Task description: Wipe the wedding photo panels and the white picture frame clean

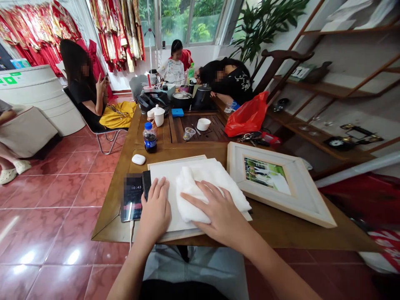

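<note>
A flat white board (161, 173) with a pale wooden edge lies on the table in front of me. My left hand (158, 206) rests on its left side, fingers stretched out and pointing forward. Soft white wadding (215, 171) covers the board's right part, with a bunched fold (187, 183) on top near the middle. Over that fold lies my right hand (217, 206), its fingers spread and pressing on it from above. What is under the right palm is hidden. To the right, a framed photo (267, 173) in a wide pale frame (308, 198) lies face up.
Left of the board are a phone (131, 196) with a cable, a white earbud case (138, 159) and a blue-capped bottle (150, 137). Behind are a white cup (203, 124), a lidded mug (158, 116) and a red plastic bag (246, 118). Several people sit around.
</note>
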The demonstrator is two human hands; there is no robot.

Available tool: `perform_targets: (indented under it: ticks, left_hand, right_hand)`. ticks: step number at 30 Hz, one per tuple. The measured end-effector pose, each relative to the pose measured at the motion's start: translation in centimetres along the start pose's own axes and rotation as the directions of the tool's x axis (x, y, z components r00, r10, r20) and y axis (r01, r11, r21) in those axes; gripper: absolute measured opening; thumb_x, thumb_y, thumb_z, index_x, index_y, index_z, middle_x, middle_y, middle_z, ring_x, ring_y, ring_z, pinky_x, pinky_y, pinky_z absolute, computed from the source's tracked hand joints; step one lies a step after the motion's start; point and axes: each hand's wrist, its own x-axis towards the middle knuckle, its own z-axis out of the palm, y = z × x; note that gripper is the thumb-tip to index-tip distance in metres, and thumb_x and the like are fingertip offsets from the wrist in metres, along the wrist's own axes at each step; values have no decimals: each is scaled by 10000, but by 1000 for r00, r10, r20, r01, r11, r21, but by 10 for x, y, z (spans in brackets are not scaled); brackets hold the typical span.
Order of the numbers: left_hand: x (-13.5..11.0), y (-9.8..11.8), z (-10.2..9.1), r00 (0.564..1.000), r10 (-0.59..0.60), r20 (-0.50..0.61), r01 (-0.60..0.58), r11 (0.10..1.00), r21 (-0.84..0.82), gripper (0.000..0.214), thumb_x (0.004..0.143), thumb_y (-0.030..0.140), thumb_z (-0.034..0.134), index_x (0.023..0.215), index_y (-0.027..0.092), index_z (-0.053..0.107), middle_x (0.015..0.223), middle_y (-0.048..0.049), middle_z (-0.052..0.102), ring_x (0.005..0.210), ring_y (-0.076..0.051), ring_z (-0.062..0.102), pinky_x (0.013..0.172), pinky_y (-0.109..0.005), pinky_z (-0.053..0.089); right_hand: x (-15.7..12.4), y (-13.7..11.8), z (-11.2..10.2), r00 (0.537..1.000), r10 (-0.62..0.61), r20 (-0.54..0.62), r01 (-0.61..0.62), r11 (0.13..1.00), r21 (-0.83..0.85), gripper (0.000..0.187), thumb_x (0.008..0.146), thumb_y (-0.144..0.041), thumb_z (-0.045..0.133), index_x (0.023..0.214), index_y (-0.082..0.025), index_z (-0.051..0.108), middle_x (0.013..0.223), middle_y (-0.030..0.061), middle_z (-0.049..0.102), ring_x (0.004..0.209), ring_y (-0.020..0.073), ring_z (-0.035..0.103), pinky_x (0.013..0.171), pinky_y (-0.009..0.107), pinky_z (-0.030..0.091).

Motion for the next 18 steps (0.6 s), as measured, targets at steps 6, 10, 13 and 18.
perform_targets:
  ticks: [6,10,13,18]
  left_hand:
    - [0,1,-2,1000,-4,-4,4,1000,-18,589,943,76,329,1503,218,445,1646,-133,379,1562,-276,263,1158,-678,324]
    - [0,1,-2,1000,-4,5,4,1000,-12,574,956,84,307,1503,198,438,1656,-123,362,1570,-262,247,1168,-670,314]
    - [1,-1,0,1000,7,1,-7,1000,-8,567,962,89,296,1504,179,431,1660,-126,353,1572,-259,238,1167,-672,312]
    - [1,-2,1,1000,15,-4,-15,1000,-12,571,956,88,307,1503,186,438,1654,-135,363,1567,-268,248,1159,-680,315]
  right_hand:
    - [-39,-11,-2,997,-58,-49,58,998,-5,704,838,-389,664,1519,-361,487,1551,164,439,1360,419,414,1036,597,340]
    - [-34,-5,-2,999,-26,-21,25,999,-27,690,855,-374,666,1520,-369,482,1528,169,461,1358,401,431,1016,579,365]
    - [-11,9,0,999,37,9,-36,998,-52,635,904,-415,645,1517,-375,485,1517,177,473,1365,392,437,1001,568,388]
    - [27,31,0,995,88,37,-85,993,-79,575,977,-449,549,1538,-367,454,1502,193,480,1332,385,468,973,560,404]
